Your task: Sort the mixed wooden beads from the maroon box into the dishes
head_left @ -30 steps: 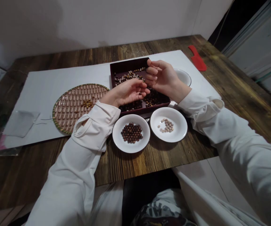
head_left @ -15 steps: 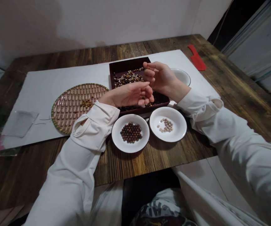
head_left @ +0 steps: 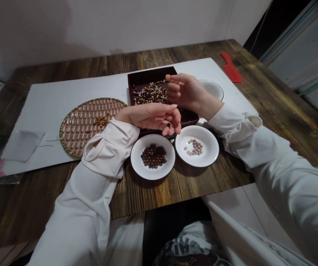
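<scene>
My left hand [head_left: 156, 116], palm turned up and fingers curled, is above the front edge of the dark red tray [head_left: 151, 74]. A small dark bead [head_left: 168, 125] shows among its fingers. My right hand [head_left: 185, 92] is over the tray's right part, thumb and fingertips drawn together; whatever they pinch is too small to make out. Mixed brown, yellowish and pale beads [head_left: 150, 94] lie in the tray, partly hidden by my hands. In front are a white dish [head_left: 137, 168] of dark brown beads [head_left: 153, 156] and another white dish [head_left: 211, 157] with pale beads [head_left: 195, 147].
On the left, a round woven tray [head_left: 78, 122] carries a few yellow-brown beads [head_left: 101, 121]. A third white dish [head_left: 213, 88] sits behind my right wrist. A red comb [head_left: 231, 69] lies at the back right, and a clear plastic bag [head_left: 23, 146] at the left on the white board [head_left: 48, 99].
My left hand has come slightly down toward the dishes, with the dark bead still among its fingers. My right hand's fingers have drawn closer together and shifted slightly left.
</scene>
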`<state>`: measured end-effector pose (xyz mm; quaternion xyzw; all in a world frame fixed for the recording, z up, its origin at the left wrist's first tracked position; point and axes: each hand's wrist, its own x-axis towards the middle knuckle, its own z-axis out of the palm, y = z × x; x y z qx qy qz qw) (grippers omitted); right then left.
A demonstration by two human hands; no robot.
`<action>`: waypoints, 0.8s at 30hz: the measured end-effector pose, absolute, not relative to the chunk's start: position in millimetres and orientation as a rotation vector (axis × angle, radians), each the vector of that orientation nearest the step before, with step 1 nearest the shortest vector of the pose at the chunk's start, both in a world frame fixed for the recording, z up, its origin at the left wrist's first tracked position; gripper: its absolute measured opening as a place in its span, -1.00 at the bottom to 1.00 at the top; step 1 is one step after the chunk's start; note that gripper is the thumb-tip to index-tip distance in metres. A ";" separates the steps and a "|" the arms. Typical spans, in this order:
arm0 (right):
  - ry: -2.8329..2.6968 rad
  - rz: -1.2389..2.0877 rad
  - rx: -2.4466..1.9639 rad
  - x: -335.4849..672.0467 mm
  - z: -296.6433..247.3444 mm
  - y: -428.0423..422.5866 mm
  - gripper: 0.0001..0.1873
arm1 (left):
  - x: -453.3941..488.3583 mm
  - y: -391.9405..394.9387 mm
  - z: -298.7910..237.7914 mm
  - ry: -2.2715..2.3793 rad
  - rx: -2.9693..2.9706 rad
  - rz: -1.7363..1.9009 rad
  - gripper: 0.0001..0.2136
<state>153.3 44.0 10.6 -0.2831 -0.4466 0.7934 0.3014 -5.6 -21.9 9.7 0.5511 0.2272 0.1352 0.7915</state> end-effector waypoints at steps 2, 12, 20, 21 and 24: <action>-1.188 2.098 -0.770 153.1 10.4 43.9 -0.84 | -6.0 -22.3 9.9 0.470 1.186 0.269 -0.66; -1.130 2.247 -0.491 154.1 4.4 46.3 -0.84 | -8.8 -25.3 12.8 0.440 1.163 0.201 -0.69; -1.168 2.252 -0.523 153.8 5.8 45.6 -0.82 | -7.4 -25.8 14.2 0.440 1.136 0.143 -0.70; -1.169 2.254 -0.524 153.9 5.7 45.7 -0.83 | -7.5 -25.7 14.1 0.440 1.135 0.137 -0.70; -1.157 2.270 -0.514 154.2 5.3 45.9 -0.85 | -8.2 -26.4 14.3 0.455 1.137 0.133 -0.71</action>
